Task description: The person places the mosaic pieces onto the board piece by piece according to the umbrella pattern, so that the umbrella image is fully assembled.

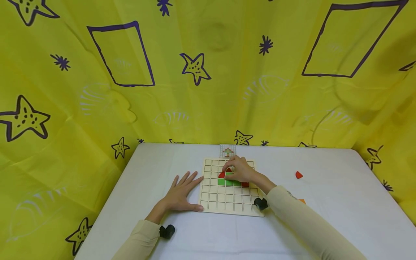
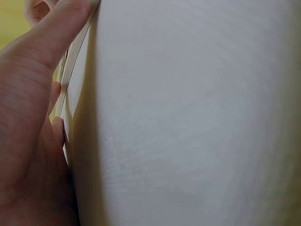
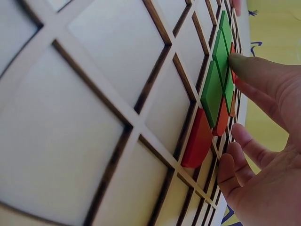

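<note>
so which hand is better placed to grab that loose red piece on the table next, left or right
Probably the right hand: it is over the board, nearer the loose red piece. The left hand lies spread at the board's left edge, farther off.

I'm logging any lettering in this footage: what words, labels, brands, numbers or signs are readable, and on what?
None can be read.
Card: shows a coloured picture on a grid; any print is too small to read.
Right sleeve: a grey mark, too blurred to tell whether it is lettering.
Board and yellow curtain: no lettering visible, though the curtain bears drawn shapes.
</note>
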